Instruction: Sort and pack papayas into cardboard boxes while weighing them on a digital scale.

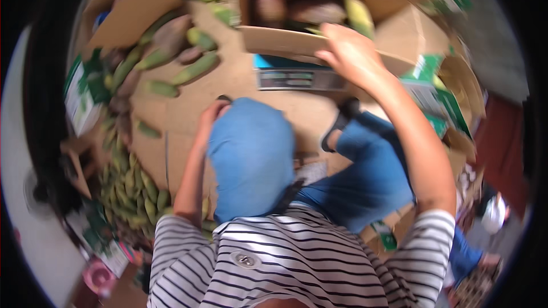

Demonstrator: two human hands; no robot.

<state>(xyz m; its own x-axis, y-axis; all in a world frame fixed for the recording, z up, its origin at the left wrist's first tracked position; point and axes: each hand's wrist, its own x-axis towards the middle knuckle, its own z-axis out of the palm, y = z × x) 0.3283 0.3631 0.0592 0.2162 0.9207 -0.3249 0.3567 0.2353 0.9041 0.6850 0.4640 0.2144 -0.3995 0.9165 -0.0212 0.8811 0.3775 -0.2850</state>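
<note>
My right hand (355,51) is at the near side of an open cardboard box (279,43). Its thumb lies outside the near flap while the fingers curl over the flap's upper edge, slightly blurred. Inside the box are large reddish-brown, tuber-like pieces (317,11) and a long yellow-green vegetable (358,16) just beyond the fingers. The box rests on a digital scale (302,78) with a blue top and a grey display front. My left hand (212,112) is beside my left knee, its fingers mostly hidden behind it.
Loose green vegetables (197,68) and brownish ones lie on cardboard at the left. A heap of smaller yellow-green ones (134,191) is at the lower left. Another open carton (137,14) stands at the far left, green-and-white cartons (436,100) at the right. A pink round item (99,276) is lower left.
</note>
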